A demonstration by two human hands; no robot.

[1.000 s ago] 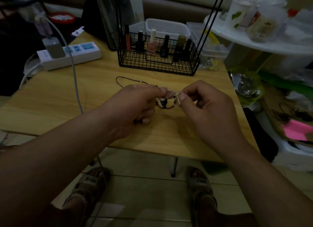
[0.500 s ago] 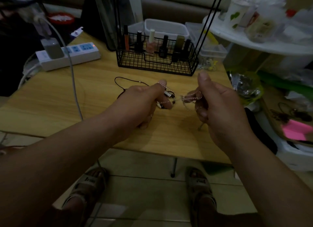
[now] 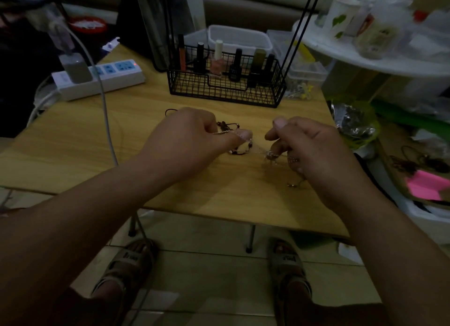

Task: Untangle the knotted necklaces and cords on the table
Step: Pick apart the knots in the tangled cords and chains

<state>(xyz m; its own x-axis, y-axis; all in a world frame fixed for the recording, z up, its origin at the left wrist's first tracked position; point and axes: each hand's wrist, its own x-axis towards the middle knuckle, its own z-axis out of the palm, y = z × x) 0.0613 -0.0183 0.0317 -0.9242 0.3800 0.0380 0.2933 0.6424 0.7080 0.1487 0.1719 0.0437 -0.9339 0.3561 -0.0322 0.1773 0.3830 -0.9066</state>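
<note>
**Two hands pinch a tangle over a cluttered wooden table**

A light wooden table (image 3: pixel 73 140) fills the middle of the frame in dim light, standing on a pale tiled floor (image 3: pixel 207 272) with two sandalled feet below its near edge. At upper left a white power strip (image 3: pixel 102 81) holds a plugged-in charger, its cable trailing down across the tabletop. Upper centre, a black wire basket (image 3: pixel 226 92) holds upright bottles; clear plastic boxes sit behind it. A white shelf (image 3: pixel 375 60) crowded with wrapped items takes the upper right.

At frame centre, the left hand (image 3: pixel 192 140) is closed, thumb and fingers pinching a dark beaded cord (image 3: pixel 239 151). Just right of it, the right hand (image 3: pixel 314 150) is curled, fingertips nipping a thin pale chain (image 3: pixel 270 155). The two strands meet between the hands just above the table; how they are knotted is too fine and blurred to tell. A small clasp (image 3: pixel 293 185) shows beside the right palm.
</note>
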